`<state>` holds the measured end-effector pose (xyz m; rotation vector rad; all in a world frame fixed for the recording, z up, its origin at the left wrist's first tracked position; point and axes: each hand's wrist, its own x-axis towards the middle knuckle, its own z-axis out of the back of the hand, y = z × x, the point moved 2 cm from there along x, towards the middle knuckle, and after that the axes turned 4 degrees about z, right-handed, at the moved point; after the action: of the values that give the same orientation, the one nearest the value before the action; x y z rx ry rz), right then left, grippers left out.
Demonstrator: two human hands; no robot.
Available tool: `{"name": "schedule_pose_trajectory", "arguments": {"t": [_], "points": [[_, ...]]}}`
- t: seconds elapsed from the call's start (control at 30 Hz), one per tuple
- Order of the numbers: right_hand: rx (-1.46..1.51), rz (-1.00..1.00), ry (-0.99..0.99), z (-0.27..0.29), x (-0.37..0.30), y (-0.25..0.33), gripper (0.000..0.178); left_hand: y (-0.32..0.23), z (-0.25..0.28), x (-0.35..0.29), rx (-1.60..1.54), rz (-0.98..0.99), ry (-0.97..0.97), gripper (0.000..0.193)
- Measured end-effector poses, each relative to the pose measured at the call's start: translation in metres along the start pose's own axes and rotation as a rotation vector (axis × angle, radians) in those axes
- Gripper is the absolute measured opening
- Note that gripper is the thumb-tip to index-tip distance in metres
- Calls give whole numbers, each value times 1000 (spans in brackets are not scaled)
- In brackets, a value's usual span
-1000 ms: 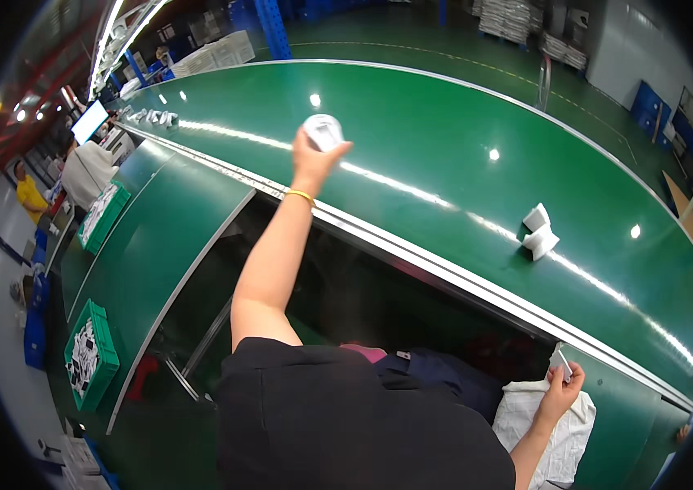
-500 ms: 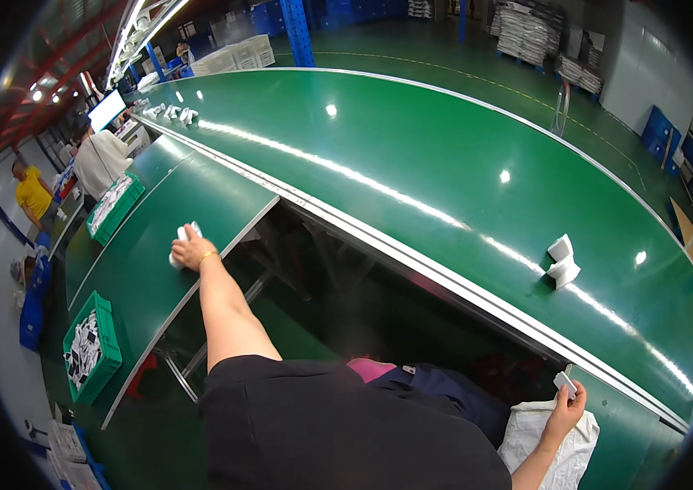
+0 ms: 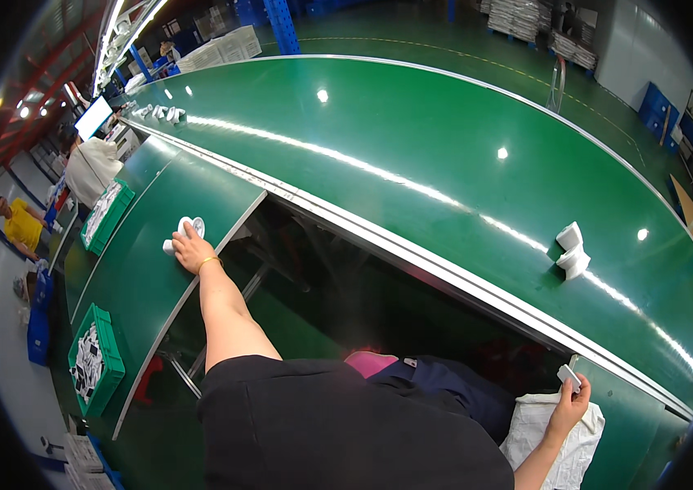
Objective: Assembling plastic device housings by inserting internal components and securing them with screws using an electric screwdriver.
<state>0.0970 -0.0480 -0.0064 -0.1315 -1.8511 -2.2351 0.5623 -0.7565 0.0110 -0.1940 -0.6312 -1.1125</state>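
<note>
- The person's left hand (image 3: 192, 255) is palm down, fingers bent over a smooth white piece with a rounded end (image 3: 198, 224); whether they squeeze it or merely rest on it cannot be told, nor whether the white showing on both sides is one part or two.
- That piece is low over, or on, the flat green side table (image 3: 146, 273) at the person's left, inward of its curved pale edge. Keeping it level and letting the table bear its weight before any finger loosens should prevent tipping or scuffing.
- The right hand (image 3: 565, 415), far to the right, pinches a small flat white rectangular piece (image 3: 569, 376) between thumb and fingers. A light hold near its edge probably suits such a thin part.
- Below that hand lies a crumpled white cloth (image 3: 585, 441), soft backing should the part slip.
- Farther out, two curved white pieces (image 3: 572, 251) sit close together on the long glossy green worktop (image 3: 363, 114), well apart from both hands.
- Beyond the left hand, a green plastic crate (image 3: 113, 363) holds small white and dark parts; the arm is best kept clear of its rim.
</note>
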Motion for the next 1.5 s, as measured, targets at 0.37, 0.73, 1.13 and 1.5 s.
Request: {"name": "schedule_pose_trajectory", "arguments": {"t": [0.37, 0.73, 1.13, 1.5], "points": [[-41, -27, -58, -5, -4, -7, 22, 15, -85, 41, -219, 815, 147, 56], [-58, -40, -58, -7, -14, -11, 21, 3, -77, 11, -82, 640, 182, 53], [14, -84, -133, -37, -7, 17, 31, -272, 54, -101, -1308, -375, 48, 44], [43, -102, -180, -31, -12, 29, 39, -331, 465, -507, -1589, -1842, 555, 91]]}}
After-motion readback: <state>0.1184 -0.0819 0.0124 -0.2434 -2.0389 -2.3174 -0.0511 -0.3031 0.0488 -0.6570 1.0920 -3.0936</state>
